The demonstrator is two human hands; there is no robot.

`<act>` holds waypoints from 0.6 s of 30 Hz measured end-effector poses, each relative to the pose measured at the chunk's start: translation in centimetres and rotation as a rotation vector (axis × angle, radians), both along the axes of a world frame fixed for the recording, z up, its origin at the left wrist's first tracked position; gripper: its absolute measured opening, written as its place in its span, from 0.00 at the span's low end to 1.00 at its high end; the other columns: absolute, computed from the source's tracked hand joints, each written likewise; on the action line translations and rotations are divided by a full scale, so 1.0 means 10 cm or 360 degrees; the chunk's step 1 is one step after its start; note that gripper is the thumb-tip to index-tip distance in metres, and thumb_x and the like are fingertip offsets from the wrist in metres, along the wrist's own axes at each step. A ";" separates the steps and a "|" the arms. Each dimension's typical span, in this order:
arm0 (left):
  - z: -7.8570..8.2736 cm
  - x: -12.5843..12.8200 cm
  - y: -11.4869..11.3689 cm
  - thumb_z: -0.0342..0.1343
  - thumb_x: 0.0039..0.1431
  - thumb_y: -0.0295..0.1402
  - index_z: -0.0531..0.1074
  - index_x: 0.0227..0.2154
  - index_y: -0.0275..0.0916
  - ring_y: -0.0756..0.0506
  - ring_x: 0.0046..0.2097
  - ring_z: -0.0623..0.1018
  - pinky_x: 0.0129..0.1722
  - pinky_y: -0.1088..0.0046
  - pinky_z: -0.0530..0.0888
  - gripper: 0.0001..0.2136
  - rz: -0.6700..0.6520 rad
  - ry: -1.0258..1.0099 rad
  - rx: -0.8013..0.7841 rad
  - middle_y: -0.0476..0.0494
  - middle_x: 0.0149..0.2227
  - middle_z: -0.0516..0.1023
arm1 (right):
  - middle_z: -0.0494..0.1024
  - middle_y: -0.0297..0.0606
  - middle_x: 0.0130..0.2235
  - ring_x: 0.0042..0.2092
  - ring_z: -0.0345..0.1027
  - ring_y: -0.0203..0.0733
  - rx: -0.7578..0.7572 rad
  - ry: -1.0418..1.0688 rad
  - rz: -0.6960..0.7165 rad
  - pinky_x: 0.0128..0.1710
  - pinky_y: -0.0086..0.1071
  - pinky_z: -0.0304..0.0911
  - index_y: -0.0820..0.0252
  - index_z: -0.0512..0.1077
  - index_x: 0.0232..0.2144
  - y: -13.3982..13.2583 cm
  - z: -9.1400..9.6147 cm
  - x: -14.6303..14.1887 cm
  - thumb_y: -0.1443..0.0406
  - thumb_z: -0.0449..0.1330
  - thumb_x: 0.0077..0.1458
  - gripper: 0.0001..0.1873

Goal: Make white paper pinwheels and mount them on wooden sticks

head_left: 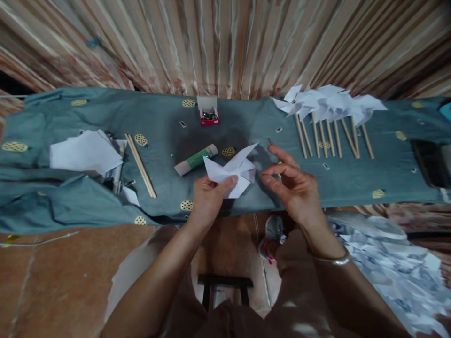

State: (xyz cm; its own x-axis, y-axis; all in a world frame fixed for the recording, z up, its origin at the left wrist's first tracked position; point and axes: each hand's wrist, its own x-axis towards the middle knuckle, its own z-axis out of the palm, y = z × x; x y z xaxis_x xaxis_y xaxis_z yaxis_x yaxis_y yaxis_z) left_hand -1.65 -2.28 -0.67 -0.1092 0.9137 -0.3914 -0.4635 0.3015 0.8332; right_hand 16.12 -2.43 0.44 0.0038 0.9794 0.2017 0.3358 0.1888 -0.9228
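Observation:
My left hand (209, 195) is closed on a white paper pinwheel (234, 171), pinching it with the thumb on top near its middle. To the right of the pinwheel is my right hand (296, 185), apart from it. Its thumb and a fingertip come together, while the index finger stands off from them. Whatever lies in that pinch is too small to make out. A small dark speck shows by the index fingertip. Behind the pinwheel lies a green and white glue stick (195, 160). A small red box (209, 120) stands open farther back, with shiny metal pieces inside.
Finished pinwheels (327, 105) on wooden sticks (327, 136) lie at the back right. Paper sheets (86, 152) and loose sticks (140, 166) are at left. A phone (430, 162) rests at the right end. White paper pieces fill a bag (394, 267) below the table's edge.

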 end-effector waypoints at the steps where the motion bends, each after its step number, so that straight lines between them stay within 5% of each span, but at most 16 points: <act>1: 0.00 0.01 0.00 0.73 0.35 0.33 0.81 0.25 0.36 0.51 0.27 0.77 0.32 0.75 0.74 0.11 -0.0020 0.0021 0.0005 0.48 0.27 0.83 | 0.70 0.33 0.62 0.67 0.56 0.50 0.0013 0.0024 0.0001 0.67 0.52 0.49 0.52 0.77 0.30 -0.03 0.05 -0.03 0.65 0.66 0.53 0.01; 8: 0.01 0.07 -0.05 0.73 0.36 0.35 0.82 0.25 0.37 0.50 0.27 0.76 0.31 0.74 0.75 0.11 -0.0117 0.0096 0.0061 0.47 0.27 0.83 | 0.64 0.26 0.65 0.71 0.46 0.50 0.0037 0.0014 0.0111 0.71 0.53 0.42 0.49 0.79 0.32 -0.11 0.08 -0.19 0.64 0.67 0.54 0.03; 18: 0.00 0.10 -0.08 0.73 0.35 0.34 0.82 0.25 0.38 0.51 0.27 0.76 0.30 0.75 0.73 0.11 -0.0150 0.0031 0.0085 0.49 0.27 0.82 | 0.65 0.28 0.65 0.71 0.47 0.52 0.0019 0.0049 0.0074 0.69 0.53 0.45 0.50 0.79 0.30 -0.09 0.03 -0.21 0.62 0.67 0.53 0.01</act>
State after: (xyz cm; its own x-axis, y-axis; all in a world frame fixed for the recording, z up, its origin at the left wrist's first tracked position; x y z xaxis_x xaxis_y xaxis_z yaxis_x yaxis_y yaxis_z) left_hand -0.67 -3.07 -0.72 -0.0291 0.9399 -0.3403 -0.4187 0.2977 0.8580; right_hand 14.04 -3.29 0.76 -0.0353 0.9762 0.2138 0.2982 0.2145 -0.9301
